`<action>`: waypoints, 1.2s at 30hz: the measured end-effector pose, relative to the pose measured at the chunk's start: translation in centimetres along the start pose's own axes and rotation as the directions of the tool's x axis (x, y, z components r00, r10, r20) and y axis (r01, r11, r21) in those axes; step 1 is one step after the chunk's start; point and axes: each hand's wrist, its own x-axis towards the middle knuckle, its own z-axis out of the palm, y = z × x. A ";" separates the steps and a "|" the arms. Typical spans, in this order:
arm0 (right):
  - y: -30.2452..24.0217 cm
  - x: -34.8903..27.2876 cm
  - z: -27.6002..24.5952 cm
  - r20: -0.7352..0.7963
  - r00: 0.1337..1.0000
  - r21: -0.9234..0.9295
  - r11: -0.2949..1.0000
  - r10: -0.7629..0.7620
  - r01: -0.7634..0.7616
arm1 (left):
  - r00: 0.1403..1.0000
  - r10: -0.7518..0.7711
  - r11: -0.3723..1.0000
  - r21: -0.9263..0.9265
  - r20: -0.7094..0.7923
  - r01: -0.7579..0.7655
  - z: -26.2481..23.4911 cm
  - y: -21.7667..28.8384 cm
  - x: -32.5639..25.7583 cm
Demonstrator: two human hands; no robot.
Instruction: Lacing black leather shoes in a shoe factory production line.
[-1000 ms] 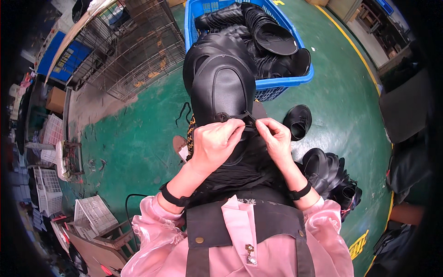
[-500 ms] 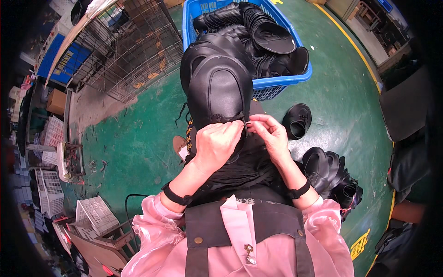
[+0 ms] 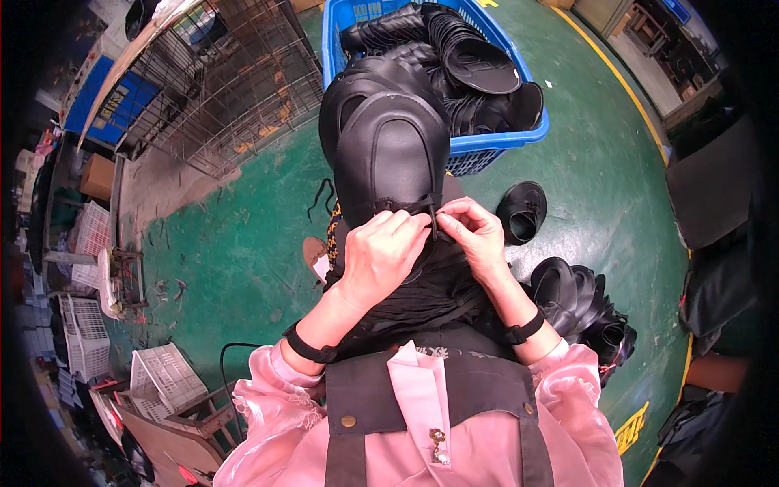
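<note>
A black leather shoe upper (image 3: 402, 154) is held toe outward in front of the lap, its throat turned toward the wearer, presumably so that the lacing can be reached by both hands. At that throat, a thin dark lace (image 3: 432, 221) is met from either side. The left hand (image 3: 380, 253) is curled, with thumb and fingertips closed, apparently on the lace, though the exact hold is masked by the knuckles. By the right hand (image 3: 477, 235), the lace is pinched between thumb and forefinger, with only a sliver of a gap showing. Further uppers (image 3: 369, 77) are nested beyond the toe, seemingly stacked to be kept within reach.

Just beyond, a blue plastic basket (image 3: 507, 143) is filled with more black uppers. A single black shoe (image 3: 522, 213) is set on the green painted floor (image 3: 243, 268) to the right, and a cluster of black footwear (image 3: 560, 294) is heaped nearer the right forearm. The room is edged by a wire cage (image 3: 235, 97), white plastic crates (image 3: 168, 375) and a yellow floor line (image 3: 621, 69).
</note>
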 end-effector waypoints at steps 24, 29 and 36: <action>-7.6 -0.4 0.9 0.232 0.923 -0.473 0.793 -0.308 0.384 | 0.977 -0.178 0.970 -0.187 -0.114 0.155 -2.0 -1.8 -1.3; -4.9 -0.4 3.9 0.317 0.859 -0.693 0.521 -0.401 0.499 | 0.939 -0.343 0.849 -0.434 -0.018 0.302 -2.2 -2.6 -2.2; -4.5 -0.2 4.9 0.288 0.875 -0.734 0.497 -0.389 0.463 | 0.934 -0.356 0.835 -0.453 -0.012 0.312 -2.1 -2.5 -2.6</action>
